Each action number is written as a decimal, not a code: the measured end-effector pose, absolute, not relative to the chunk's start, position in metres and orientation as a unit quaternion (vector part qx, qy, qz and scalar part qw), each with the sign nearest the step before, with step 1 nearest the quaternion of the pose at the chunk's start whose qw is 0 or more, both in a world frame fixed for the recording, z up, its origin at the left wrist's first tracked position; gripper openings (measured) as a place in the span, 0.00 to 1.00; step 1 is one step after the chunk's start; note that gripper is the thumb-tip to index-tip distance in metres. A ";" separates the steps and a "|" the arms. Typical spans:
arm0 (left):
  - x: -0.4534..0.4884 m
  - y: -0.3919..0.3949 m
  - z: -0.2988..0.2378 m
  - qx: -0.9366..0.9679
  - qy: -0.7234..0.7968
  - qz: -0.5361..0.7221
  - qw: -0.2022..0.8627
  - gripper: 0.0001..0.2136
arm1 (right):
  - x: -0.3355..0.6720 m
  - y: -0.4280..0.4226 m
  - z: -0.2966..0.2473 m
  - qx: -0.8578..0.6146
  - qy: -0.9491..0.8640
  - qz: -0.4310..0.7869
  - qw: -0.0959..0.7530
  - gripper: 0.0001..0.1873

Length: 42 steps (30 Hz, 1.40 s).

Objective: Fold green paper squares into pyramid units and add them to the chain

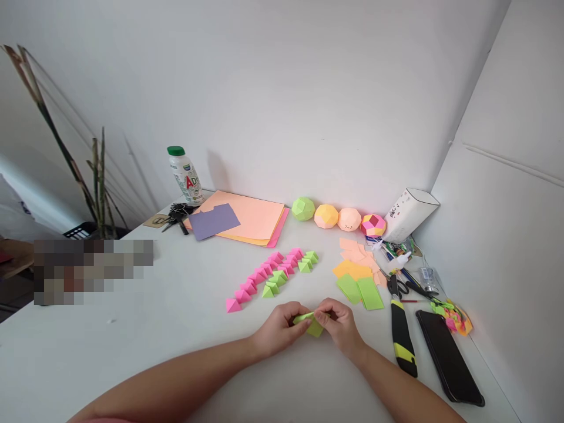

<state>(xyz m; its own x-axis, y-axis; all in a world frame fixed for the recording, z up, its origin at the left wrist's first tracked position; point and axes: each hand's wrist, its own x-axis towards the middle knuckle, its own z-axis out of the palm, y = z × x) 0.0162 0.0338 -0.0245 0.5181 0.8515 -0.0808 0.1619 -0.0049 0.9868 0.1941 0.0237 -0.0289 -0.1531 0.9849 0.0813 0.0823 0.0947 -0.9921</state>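
Observation:
My left hand [278, 328] and my right hand [341, 324] meet over the white table [132, 346], both pinched on one small green folded paper piece [312, 323]. Just beyond my hands lie rows of folded pink paper units [264, 273] and green paper units [282, 275]. To the right lie flat green paper squares [361, 291] and orange and peach paper squares [355, 258].
Several paper balls [337, 216] line the back wall next to a white box [409, 214]. Coloured sheets [247, 220], a bottle [185, 175] and keys [176, 214] lie at the back left. At the right are a utility knife [403, 338], a black phone [447, 355], scissors [408, 286] and paper scraps [453, 314].

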 end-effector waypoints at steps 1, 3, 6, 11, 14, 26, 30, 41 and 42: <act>0.016 0.034 -0.025 0.618 0.401 0.285 0.613 0.14 | 0.194 0.024 -0.029 -0.461 -0.579 0.491 0.459 0.13; 0.016 0.035 -0.026 0.573 0.402 0.276 0.658 0.14 | 0.195 0.024 -0.029 -0.467 -0.576 0.493 0.455 0.14; 0.016 0.038 -0.028 0.542 0.391 0.291 0.685 0.14 | 0.195 0.022 -0.029 -0.478 -0.568 0.495 0.452 0.17; 0.016 0.040 -0.029 0.532 0.391 0.290 0.693 0.15 | 0.191 0.020 -0.026 -0.453 -0.627 0.439 0.457 0.12; 0.017 0.040 -0.030 0.528 0.391 0.298 0.692 0.16 | 0.189 0.020 -0.028 -0.439 -0.675 0.398 0.440 0.09; 0.018 0.039 -0.026 0.494 0.391 0.331 0.703 0.18 | 0.191 0.021 -0.036 -0.515 -0.608 0.431 0.423 0.13; 0.019 0.039 -0.030 0.488 0.388 0.342 0.703 0.18 | 0.191 0.021 -0.034 -0.507 -0.618 0.435 0.415 0.14; 0.018 0.038 -0.025 0.490 0.394 0.339 0.700 0.18 | 0.191 0.019 -0.030 -0.505 -0.617 0.448 0.405 0.13; 0.018 0.038 -0.025 0.491 0.394 0.338 0.700 0.18 | 0.191 0.019 -0.030 -0.505 -0.616 0.449 0.406 0.13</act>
